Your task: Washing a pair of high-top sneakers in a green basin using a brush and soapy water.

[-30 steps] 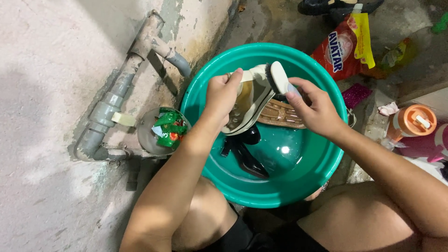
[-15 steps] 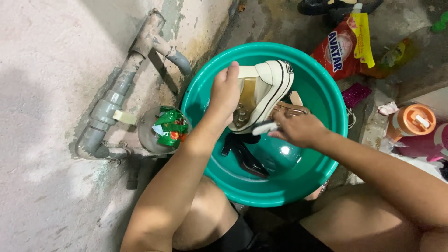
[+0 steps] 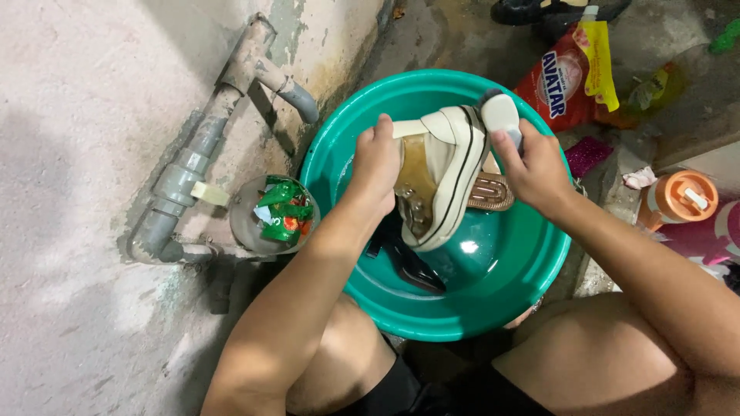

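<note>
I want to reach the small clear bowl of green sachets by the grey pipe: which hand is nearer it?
Left. The left hand grips the cream canvas sneaker just right of the small clear bowl; the right hand is farther across the teal plastic basin.

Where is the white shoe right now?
In the head view, the white shoe is over the green basin, held between the left hand and right hand.

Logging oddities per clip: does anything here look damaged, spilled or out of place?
Little stands out. The left hand holds a cream sneaker over the green basin; the right hand presses a scrub brush to its toe. The sneaker's insole looks stained yellow-brown. A red detergent pouch lies slumped on the floor; no spill is visible.
</note>
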